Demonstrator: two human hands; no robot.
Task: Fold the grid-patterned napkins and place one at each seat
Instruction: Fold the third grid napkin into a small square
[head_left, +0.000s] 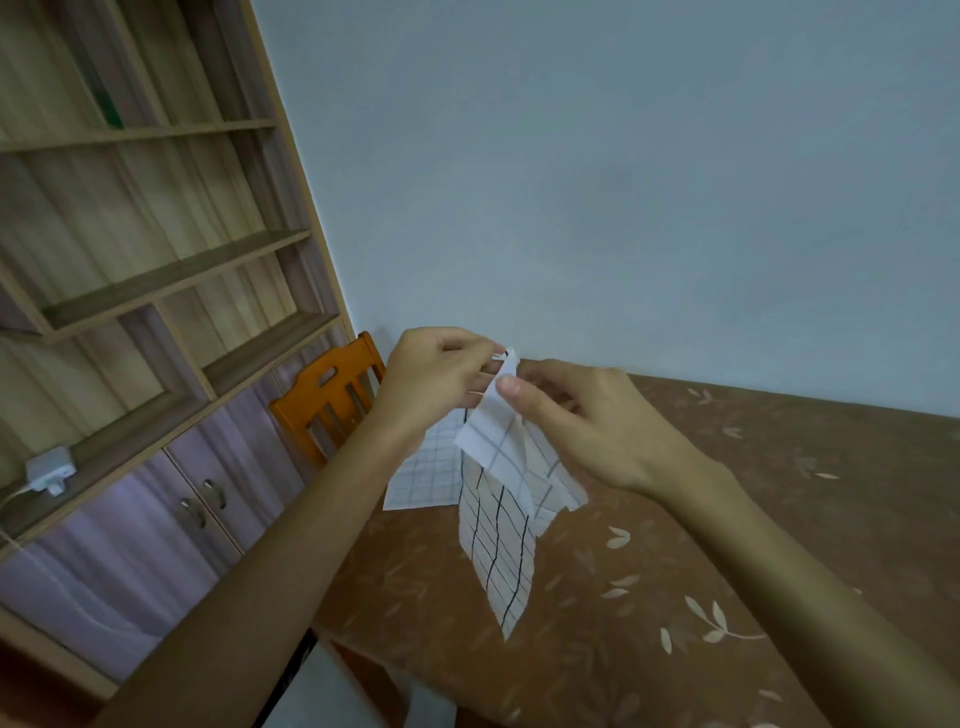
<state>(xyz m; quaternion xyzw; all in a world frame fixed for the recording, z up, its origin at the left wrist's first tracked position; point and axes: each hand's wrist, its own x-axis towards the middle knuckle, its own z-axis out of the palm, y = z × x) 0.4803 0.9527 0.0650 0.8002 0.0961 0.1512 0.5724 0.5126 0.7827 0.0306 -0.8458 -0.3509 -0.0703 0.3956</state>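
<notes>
A white napkin with a dark grid pattern (498, 540) hangs in the air above the table, bunched at its top edge. My left hand (431, 379) pinches that top edge from the left. My right hand (582, 415) pinches the same edge from the right, thumb on the cloth. The two hands are close together, almost touching. Another grid-patterned napkin (426, 473) lies flat on the table behind the hanging one, near the table's left corner, partly hidden by my left wrist.
The table (727, 519) wears a brown cloth with pale leaf prints and stands against a light blue wall. An orange wooden chair (322, 400) sits at its far left end. A wooden shelf unit with cabinet doors (156, 364) fills the left side.
</notes>
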